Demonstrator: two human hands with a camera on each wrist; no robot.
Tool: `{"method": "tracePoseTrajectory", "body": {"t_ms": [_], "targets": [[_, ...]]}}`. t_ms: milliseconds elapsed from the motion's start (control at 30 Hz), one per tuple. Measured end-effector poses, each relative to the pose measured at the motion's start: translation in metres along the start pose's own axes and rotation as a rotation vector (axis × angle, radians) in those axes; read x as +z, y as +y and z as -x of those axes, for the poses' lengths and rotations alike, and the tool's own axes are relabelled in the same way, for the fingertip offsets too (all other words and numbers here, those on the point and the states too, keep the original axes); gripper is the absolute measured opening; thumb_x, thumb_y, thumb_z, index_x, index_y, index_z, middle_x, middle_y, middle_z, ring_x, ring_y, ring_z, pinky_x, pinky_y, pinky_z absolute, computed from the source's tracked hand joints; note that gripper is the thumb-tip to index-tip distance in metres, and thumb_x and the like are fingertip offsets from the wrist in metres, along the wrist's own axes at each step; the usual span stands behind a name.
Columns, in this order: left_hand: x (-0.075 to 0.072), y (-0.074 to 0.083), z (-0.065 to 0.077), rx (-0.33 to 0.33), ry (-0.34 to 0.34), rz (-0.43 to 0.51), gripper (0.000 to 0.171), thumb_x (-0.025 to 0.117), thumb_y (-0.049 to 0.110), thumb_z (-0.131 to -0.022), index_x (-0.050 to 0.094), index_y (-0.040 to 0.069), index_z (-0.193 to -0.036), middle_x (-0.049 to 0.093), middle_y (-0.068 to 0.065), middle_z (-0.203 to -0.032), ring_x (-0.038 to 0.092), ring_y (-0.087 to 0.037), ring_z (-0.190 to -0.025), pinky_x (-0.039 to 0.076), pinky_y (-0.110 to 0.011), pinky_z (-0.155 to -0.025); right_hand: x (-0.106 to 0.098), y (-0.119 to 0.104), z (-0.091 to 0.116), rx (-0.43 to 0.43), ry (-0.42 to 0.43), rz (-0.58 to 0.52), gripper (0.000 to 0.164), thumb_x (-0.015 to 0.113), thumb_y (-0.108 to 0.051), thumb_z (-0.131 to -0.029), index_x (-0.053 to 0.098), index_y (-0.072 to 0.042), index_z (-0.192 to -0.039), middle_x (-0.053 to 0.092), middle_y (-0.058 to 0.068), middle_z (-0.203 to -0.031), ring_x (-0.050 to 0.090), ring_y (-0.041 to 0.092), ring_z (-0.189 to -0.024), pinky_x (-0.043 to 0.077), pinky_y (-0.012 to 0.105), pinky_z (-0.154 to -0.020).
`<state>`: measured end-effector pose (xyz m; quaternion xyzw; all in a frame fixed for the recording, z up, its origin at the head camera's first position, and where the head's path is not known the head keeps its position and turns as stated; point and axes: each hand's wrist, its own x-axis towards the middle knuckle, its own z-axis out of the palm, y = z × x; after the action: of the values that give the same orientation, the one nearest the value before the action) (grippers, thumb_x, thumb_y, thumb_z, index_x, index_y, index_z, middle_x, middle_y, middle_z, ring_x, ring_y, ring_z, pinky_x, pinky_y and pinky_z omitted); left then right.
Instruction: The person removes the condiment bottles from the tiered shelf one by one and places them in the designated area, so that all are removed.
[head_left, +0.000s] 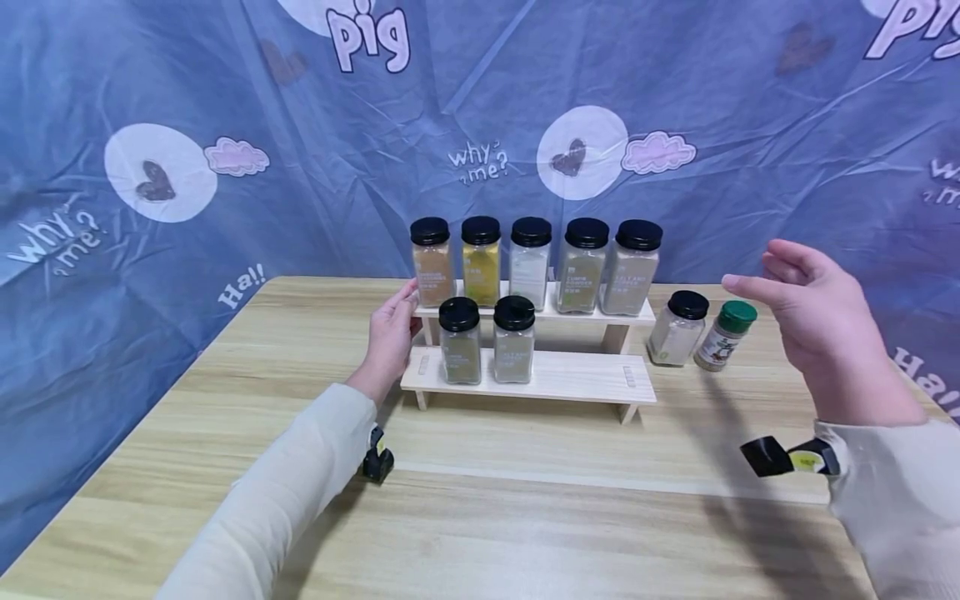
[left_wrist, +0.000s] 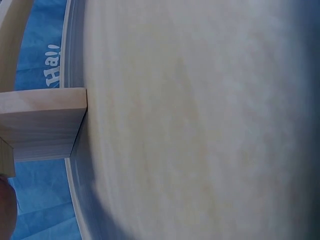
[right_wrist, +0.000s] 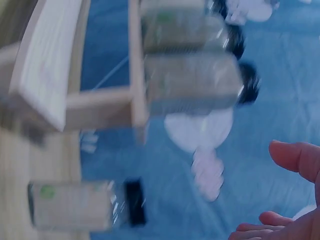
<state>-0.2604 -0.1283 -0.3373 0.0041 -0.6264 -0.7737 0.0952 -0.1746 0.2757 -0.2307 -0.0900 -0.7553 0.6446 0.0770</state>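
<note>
A two-tier wooden spice rack stands on the table with black-capped spice jars on both tiers. My left hand grips the left end of its upper shelf, beside the jar of orange-brown powder. In the left wrist view, a fingertip shows below the rack's wood. On the right, my right hand is raised with thumb and fingers apart, holding nothing. Nearest to it are a green-capped shaker and a black-capped jar, both upright on the table right of the rack.
Several jars line the upper shelf, including a yellow one. Two more jars, one greenish and one greyish, stand on the lower tier's left half. A blue printed cloth hangs behind the wooden table.
</note>
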Motion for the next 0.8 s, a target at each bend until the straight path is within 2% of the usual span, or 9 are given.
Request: {"method": "tracePoseTrajectory", "body": {"t_ms": [267, 333, 467, 567, 800], "targets": [[0.0, 0.0, 0.0, 0.001, 0.012, -0.002, 0.04, 0.043, 0.01, -0.093, 0.051, 0.009, -0.132, 0.047, -0.002, -0.14, 0.054, 0.001, -0.066, 0.05, -0.016, -0.074, 0.029, -0.01, 0.017, -0.109, -0.161, -0.14, 0.079, 0.067, -0.001, -0.081, 0.025, -0.016, -0.146, 0.018, 0.006, -0.154, 0.017, 0.012, -0.14, 0.018, 0.017, -0.11], [0.0, 0.0, 0.0, -0.001, 0.014, -0.01, 0.04, 0.043, 0.01, -0.093, 0.051, 0.009, -0.132, 0.047, -0.002, -0.14, 0.053, 0.001, -0.066, 0.049, -0.016, -0.074, 0.036, -0.011, 0.021, -0.121, -0.208, -0.143, 0.077, 0.066, 0.001, -0.081, 0.027, -0.015, -0.146, 0.019, 0.009, -0.154, 0.018, 0.014, -0.14, 0.022, 0.016, -0.109], [0.001, 0.001, 0.0, -0.007, 0.02, -0.014, 0.04, 0.043, 0.01, -0.093, 0.051, 0.01, -0.132, 0.047, -0.002, -0.14, 0.055, 0.0, -0.069, 0.05, -0.017, -0.076, 0.052, -0.011, 0.03, -0.138, -0.272, -0.037, 0.077, 0.067, -0.002, -0.081, 0.027, -0.013, -0.146, 0.021, 0.016, -0.152, 0.02, 0.023, -0.139, 0.024, 0.024, -0.11], [0.001, 0.001, 0.0, -0.009, 0.023, -0.016, 0.04, 0.043, 0.01, -0.093, 0.051, 0.01, -0.132, 0.047, -0.002, -0.14, 0.056, 0.0, -0.07, 0.05, -0.017, -0.076, 0.065, -0.013, 0.037, -0.147, -0.303, 0.056, 0.079, 0.068, -0.005, -0.081, 0.025, -0.011, -0.146, 0.024, 0.019, -0.15, 0.023, 0.03, -0.137, 0.022, 0.033, -0.112], [0.001, 0.001, 0.001, -0.01, 0.025, -0.026, 0.04, 0.044, 0.011, -0.093, 0.051, 0.011, -0.133, 0.048, -0.003, -0.138, 0.054, 0.0, -0.067, 0.049, -0.016, -0.073, 0.094, -0.014, 0.052, -0.139, -0.375, 0.138, 0.078, 0.069, -0.012, -0.081, 0.026, -0.005, -0.145, 0.035, 0.017, -0.145, 0.033, 0.032, -0.133, 0.029, 0.048, -0.107]]}}
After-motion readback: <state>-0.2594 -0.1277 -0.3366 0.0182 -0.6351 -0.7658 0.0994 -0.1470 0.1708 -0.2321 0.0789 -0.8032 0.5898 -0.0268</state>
